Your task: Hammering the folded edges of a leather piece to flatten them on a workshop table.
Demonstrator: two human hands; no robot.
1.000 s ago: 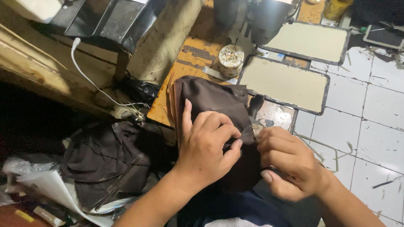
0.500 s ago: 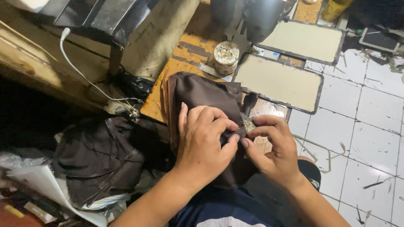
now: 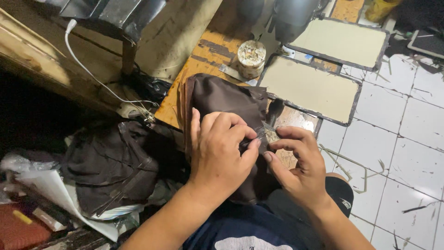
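Fingers point(image 3: 252, 143) now together, pinching clear strip point(image 3: 267, 132).

Small round tin point(image 3: 251, 57) with a speckled cream label at twelve o'clock, on the worn wooden surface point(image 3: 185, 83). Yellow container point(image 3: 387, 8) at one o'clock, cut by the frame. Dark flat screen-like slab point(image 3: 428, 44) at two o'clock. Crumpled white plastic wrapping point(image 3: 34, 178) at eight o'clock.
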